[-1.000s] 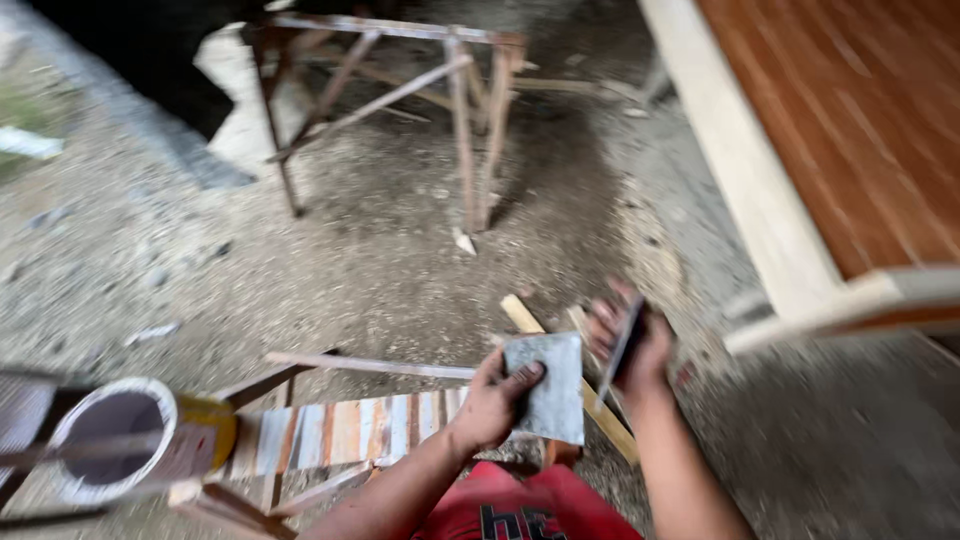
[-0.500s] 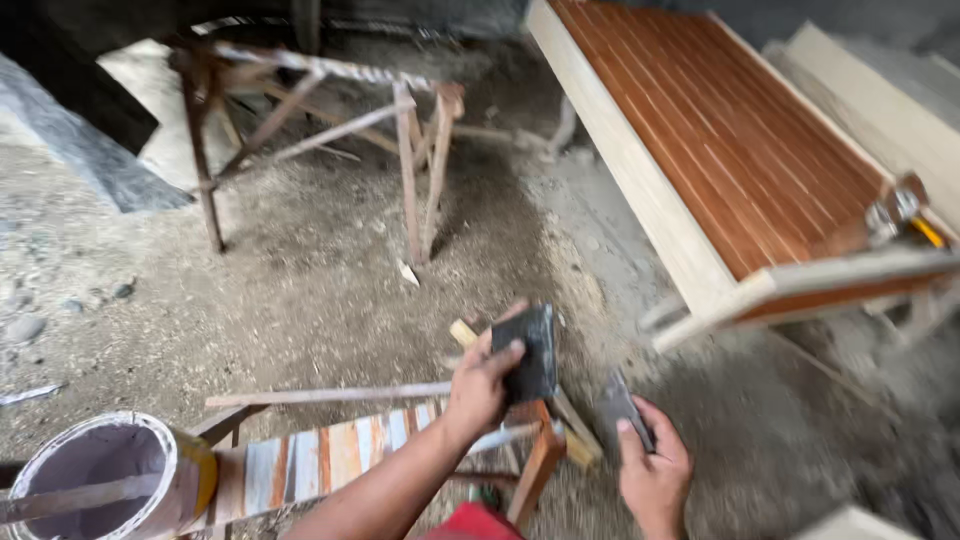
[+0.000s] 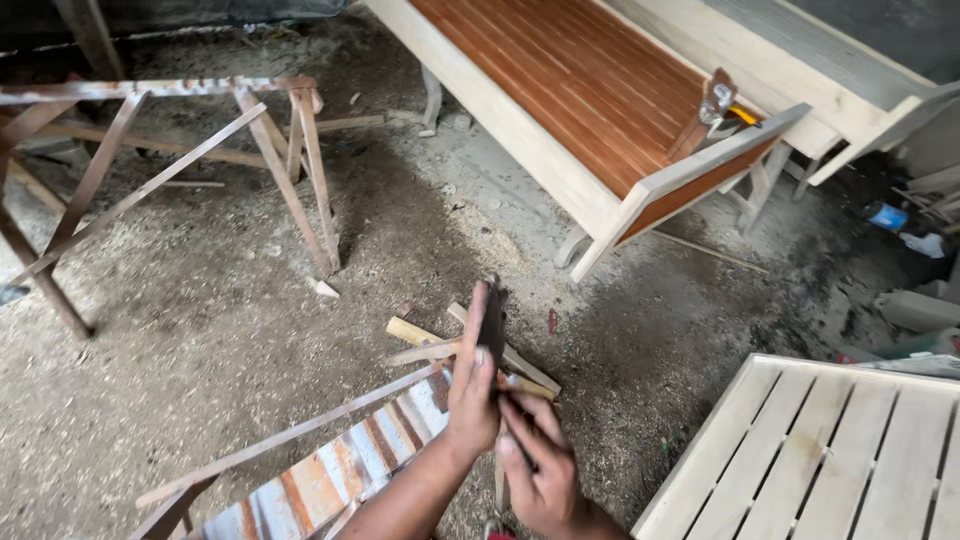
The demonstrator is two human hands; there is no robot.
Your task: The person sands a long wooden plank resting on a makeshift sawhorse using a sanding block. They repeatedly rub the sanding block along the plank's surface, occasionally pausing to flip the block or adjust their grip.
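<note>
Low at six o'clock in the head view, a thin dark flat rectangular plate (image 3: pixel 492 322) is held edge-on and upright by the left hand (image 3: pixel 474 395), whose fingers are closed along its near face with the thumb pressed against its side. Just below it, the right hand (image 3: pixel 535 470) is brought up against the left; its fingers are curled, and a slim tool or blade seems to be pinched in them, though what exactly is gripped cannot be told. Both pieces are kept off the ground, above a few pale loose wood offcuts (image 3: pixel 420 338) lying crossed on the dusty, sawdust-strewn ground (image 3: pixel 220 330).

As for progress, the two hand-held pieces are judged to be only just brought together; no finished result is shown, and nothing is seen applied to any furniture yet.

Toward seven o'clock, a low trestle with a striped rusty and pale corrugated top (image 3: pixel 340 470) is seen beneath the forearm. At ten o'clock stands a brown wooden sawhorse frame (image 3: pixel 180 150). From twelve to two o'clock a long pale-framed bench with a reddish-brown slatted seat (image 3: pixel 580 90) is set. At four o'clock, a pale unfinished slatted wooden panel (image 3: pixel 830 450) is laid flat.

At three o'clock, near the right edge, a small blue container (image 3: pixel 886 216) and pale wrappers are lying; their labels are too small to make out.
</note>
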